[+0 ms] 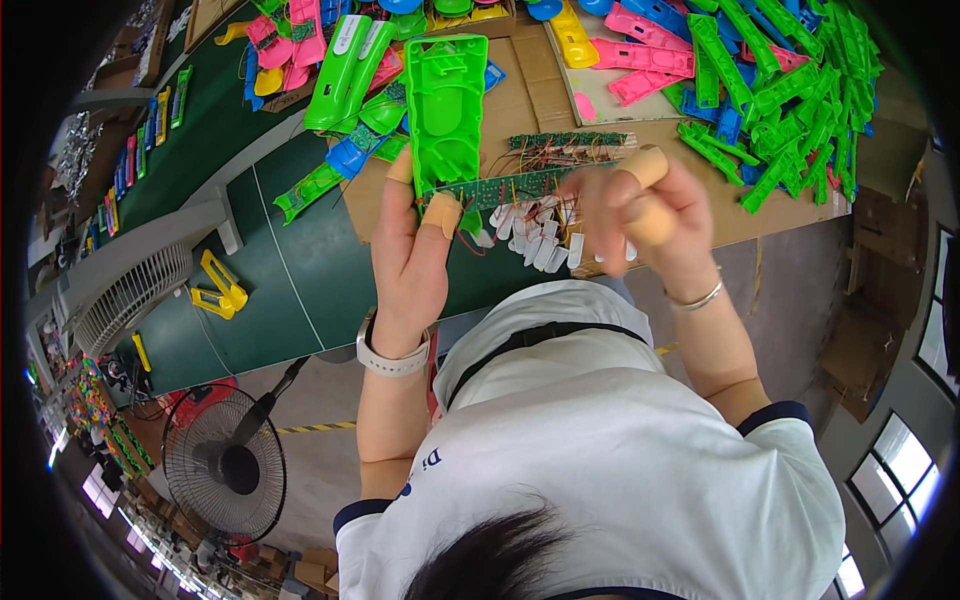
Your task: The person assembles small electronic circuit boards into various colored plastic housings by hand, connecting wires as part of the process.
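My left hand (pixel 412 262), with tan finger covers on thumb and a finger, grips a bright green plastic half shell (pixel 443 115) at its near end. The shell's hollow inside faces up. Under my left thumb lies the left end of a long, narrow green circuit board (pixel 500 190) with thin red wires, crossing the shell's near end. My right hand (pixel 668 215), also with finger covers, hovers by the board's right end with fingers curled. Motion blurs those fingers, and whether they hold anything does not show. Small white parts (pixel 545 240) on wires lie just below the board.
More wired circuit boards (pixel 565 142) lie on cardboard ahead. A large heap of green shells (pixel 790 110) fills the far right, with pink shells (pixel 645 58) beside it. Assembled green shells (pixel 340 75) are piled at left. A yellow plastic frame (pixel 220 288) lies on the green table; a black fan (pixel 238 468) stands lower left.
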Motion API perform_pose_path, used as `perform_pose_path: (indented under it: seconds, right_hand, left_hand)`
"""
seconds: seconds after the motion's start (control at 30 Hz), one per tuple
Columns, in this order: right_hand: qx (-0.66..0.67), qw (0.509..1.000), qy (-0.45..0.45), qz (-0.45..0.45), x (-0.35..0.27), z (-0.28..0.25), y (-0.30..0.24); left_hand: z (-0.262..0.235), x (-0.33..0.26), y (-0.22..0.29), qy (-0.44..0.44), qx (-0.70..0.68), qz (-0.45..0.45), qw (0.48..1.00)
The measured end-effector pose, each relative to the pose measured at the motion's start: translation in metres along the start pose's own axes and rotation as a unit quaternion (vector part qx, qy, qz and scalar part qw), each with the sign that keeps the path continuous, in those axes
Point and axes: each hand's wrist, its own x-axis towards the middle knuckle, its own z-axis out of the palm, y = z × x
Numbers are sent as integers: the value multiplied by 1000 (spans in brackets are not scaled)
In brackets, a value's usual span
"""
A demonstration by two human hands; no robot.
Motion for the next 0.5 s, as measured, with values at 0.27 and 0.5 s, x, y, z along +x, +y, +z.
perform_pose_path:
  seconds: [0.27, 0.5]
  right_hand:
    - [-623, 757, -27, -198, 34, 5, 7]
    - [-483, 865, -40, 132, 27, 16, 3]
  left_hand:
    - [2, 1, -2, -34, 32, 16, 999]
    - [2, -4, 8, -45, -27, -20, 998]
